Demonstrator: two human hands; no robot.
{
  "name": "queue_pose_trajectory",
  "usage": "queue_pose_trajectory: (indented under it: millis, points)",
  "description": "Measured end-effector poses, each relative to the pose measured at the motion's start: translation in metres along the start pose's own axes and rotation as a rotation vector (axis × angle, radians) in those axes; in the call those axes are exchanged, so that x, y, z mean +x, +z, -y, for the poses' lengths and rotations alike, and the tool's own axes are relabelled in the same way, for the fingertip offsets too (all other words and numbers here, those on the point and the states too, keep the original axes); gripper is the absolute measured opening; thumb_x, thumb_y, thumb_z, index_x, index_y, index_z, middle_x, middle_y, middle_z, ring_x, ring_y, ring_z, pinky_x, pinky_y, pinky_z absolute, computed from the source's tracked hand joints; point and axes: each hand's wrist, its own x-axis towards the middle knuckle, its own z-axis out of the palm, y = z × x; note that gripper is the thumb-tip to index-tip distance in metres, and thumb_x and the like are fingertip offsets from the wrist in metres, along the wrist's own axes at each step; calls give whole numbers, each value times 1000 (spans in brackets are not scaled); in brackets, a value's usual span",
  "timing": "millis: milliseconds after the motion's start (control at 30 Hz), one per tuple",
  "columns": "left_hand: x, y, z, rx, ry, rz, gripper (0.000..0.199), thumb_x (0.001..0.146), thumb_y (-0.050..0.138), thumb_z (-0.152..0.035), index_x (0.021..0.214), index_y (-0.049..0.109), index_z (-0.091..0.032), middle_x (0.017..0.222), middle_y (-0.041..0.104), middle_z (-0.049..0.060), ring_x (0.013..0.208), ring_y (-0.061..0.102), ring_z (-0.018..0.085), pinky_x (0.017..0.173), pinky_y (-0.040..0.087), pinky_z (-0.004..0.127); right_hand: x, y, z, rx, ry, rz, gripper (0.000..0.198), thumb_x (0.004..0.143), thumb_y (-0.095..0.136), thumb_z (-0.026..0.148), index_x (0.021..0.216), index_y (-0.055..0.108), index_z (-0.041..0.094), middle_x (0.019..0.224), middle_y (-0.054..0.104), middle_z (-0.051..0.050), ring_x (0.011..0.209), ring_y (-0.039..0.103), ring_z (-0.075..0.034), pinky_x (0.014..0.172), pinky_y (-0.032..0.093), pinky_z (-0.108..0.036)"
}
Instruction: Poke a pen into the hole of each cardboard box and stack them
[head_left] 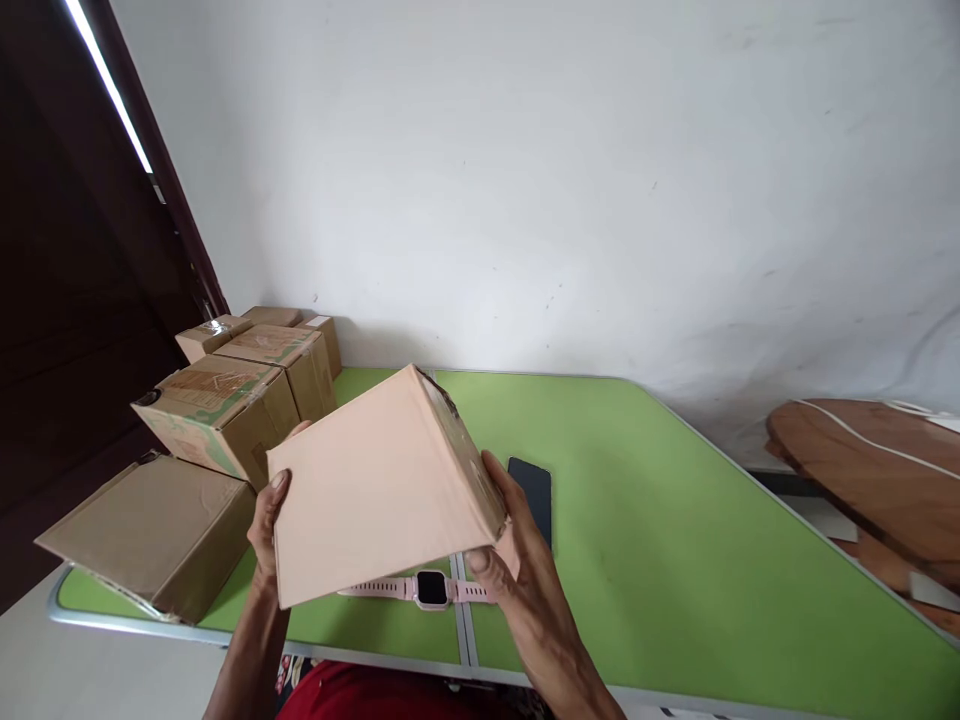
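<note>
A plain cardboard box is held up, tilted, above the near part of the green table. My left hand grips its left edge, thumb on the face turned to me. On its lower right corner my right hand is closed, thumb below and fingers along the taped side. Beneath the box lies a pink smartwatch with its strap stretched out, partly covered by the box and my right hand. Behind my right hand rests a dark smartphone, flat on the table.
Several cardboard boxes stand grouped at the table's left, one box close to the front edge. The folding green table has a metal rim and a centre seam. A wooden round top with a white cable is at right; a white wall rises behind.
</note>
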Motion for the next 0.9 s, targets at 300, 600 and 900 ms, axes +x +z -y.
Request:
queue_pose_trajectory:
  millis: [300, 600, 900]
  points:
    - [16, -12, -32, 182, 146, 314, 75, 82, 78, -60, 147, 70, -24, 150, 69, 12, 142, 60, 42, 125, 43, 53, 12, -13, 2, 103, -79, -23, 97, 81, 81, 74, 163, 45, 36, 172, 48, -14, 153, 53, -44, 117, 54, -60]
    - [-9, 34, -42, 455, 249, 319, 66, 97, 62, -75, 140, 73, -26, 152, 66, 14, 146, 58, 38, 125, 43, 51, 17, 17, 13, -677, -588, -257, 107, 75, 80, 35, 169, 30, 22, 151, 52, -21, 139, 57, -40, 97, 65, -51]
    - [8, 58, -25, 423, 149, 242, 67, 98, 65, -69, 148, 63, -24, 153, 65, 16, 144, 60, 36, 122, 45, 51, 54, 22, -38, -749, -665, -200, 100, 78, 81, 34, 164, 31, 23, 146, 50, -20, 133, 58, -39, 87, 68, -50]
